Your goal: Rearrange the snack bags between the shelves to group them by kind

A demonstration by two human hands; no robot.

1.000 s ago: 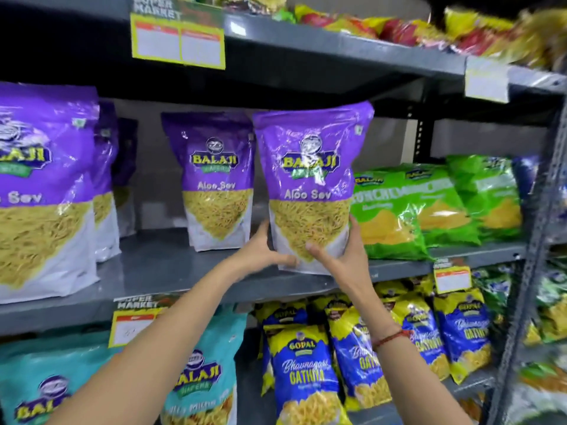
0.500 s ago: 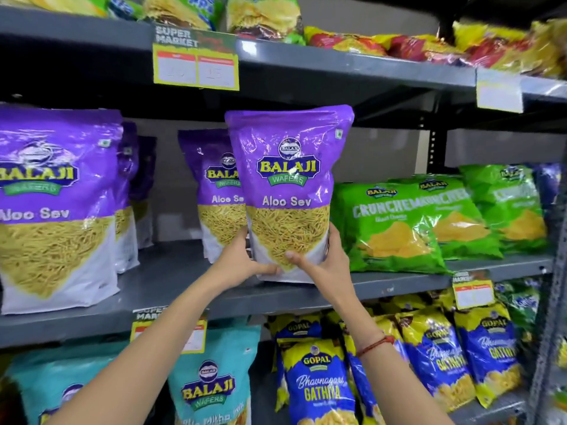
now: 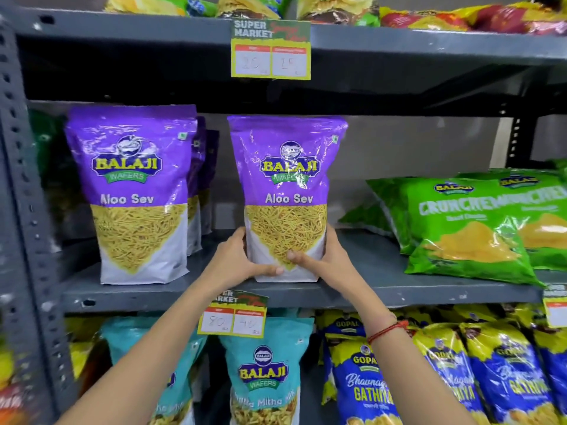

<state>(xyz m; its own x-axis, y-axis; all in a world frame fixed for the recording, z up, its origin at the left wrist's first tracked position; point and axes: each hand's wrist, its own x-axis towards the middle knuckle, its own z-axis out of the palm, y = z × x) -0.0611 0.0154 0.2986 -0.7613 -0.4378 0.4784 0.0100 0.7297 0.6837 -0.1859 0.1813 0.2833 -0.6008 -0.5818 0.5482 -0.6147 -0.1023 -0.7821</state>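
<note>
A purple Aloo Sev bag (image 3: pixel 287 185) stands upright on the grey middle shelf (image 3: pixel 368 291). My left hand (image 3: pixel 237 260) grips its lower left edge and my right hand (image 3: pixel 322 260) grips its lower right, thumbs across the front. Another purple Aloo Sev bag (image 3: pixel 135 191) stands to its left, with more purple bags (image 3: pixel 204 167) behind that one. Green Crunchem bags (image 3: pixel 466 228) lie on the same shelf at the right.
Teal Balaji mix bags (image 3: pixel 264 378) and blue-and-yellow Gopal Gathiya bags (image 3: pixel 460 378) fill the shelf below. Mixed snack bags (image 3: pixel 429 18) sit on the top shelf. Price tags (image 3: pixel 270 50) hang from the shelf edges. A grey upright post (image 3: pixel 21 210) bounds the left.
The held purple bag has moved left along the middle shelf, away from the green bags, and now rests on the shelf in front of another purple bag. Both hands still grip it.
</note>
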